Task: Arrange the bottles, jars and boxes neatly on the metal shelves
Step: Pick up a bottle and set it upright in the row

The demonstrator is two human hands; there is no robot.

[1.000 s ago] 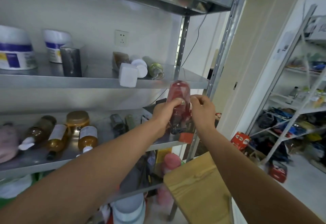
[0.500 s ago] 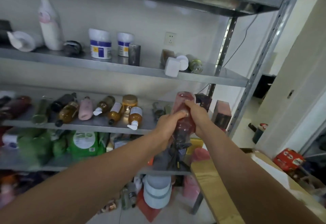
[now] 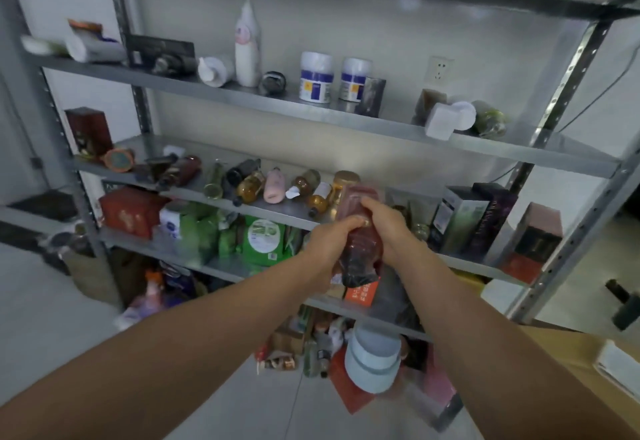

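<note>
Head view shows you holding a reddish bottle point(image 3: 360, 231) roughly upright in front of the metal shelves point(image 3: 311, 113), level with the shelf of lying bottles and right of its middle. Your left hand point(image 3: 329, 245) wraps the bottle's left side, thumb laid across its front. Your right hand point(image 3: 389, 228) grips the right side, fingers curled over near the top. Both hands are closed round it, and the bottle touches no shelf. Its dark lower end shows below your palms.

Behind the bottle, amber bottles point(image 3: 251, 188) and a pink bottle point(image 3: 274, 186) lie on their sides in a loose row. To the right, dark boxes point(image 3: 464, 219) stand upright, close together. On the shelf above, two white jars point(image 3: 316, 77) with blue labels stand side by side. A tall white bottle point(image 3: 247, 48) stands to their left, and a white cube-shaped box point(image 3: 440, 124) overhangs the front edge further right. Green packets point(image 3: 265, 238) crowd the shelf below, left of your hands. A pale round tub point(image 3: 372, 360) sits lower down, beneath your wrists.
</note>
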